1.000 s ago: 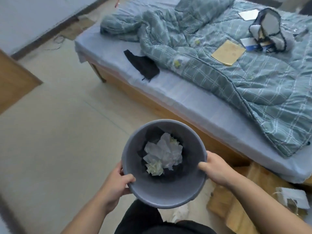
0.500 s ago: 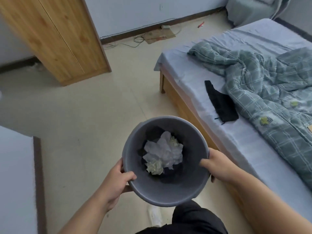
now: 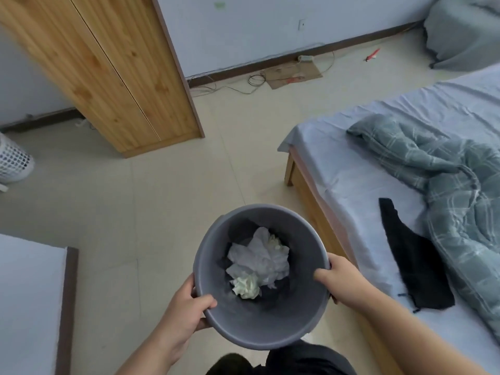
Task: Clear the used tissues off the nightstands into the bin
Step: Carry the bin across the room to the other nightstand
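My forearms are bare right up to the picture's lower edge, as are my left hand [image 3: 186,307] and right hand [image 3: 338,277]. Below them I see my black fabric trousers [image 3: 297,361], softly creased.

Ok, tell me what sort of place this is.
Most likely a bedroom: a bed with a rumpled plaid quilt, and a tall wooden wardrobe. The left hand and right hand hold a grey bin.

We can read no words, numbers or brand marks anywhere here. The flat cardboard [image 3: 295,74] to the right of the wardrobe [image 3: 108,71] carries faint reddish marks, too blurred for us to make out.
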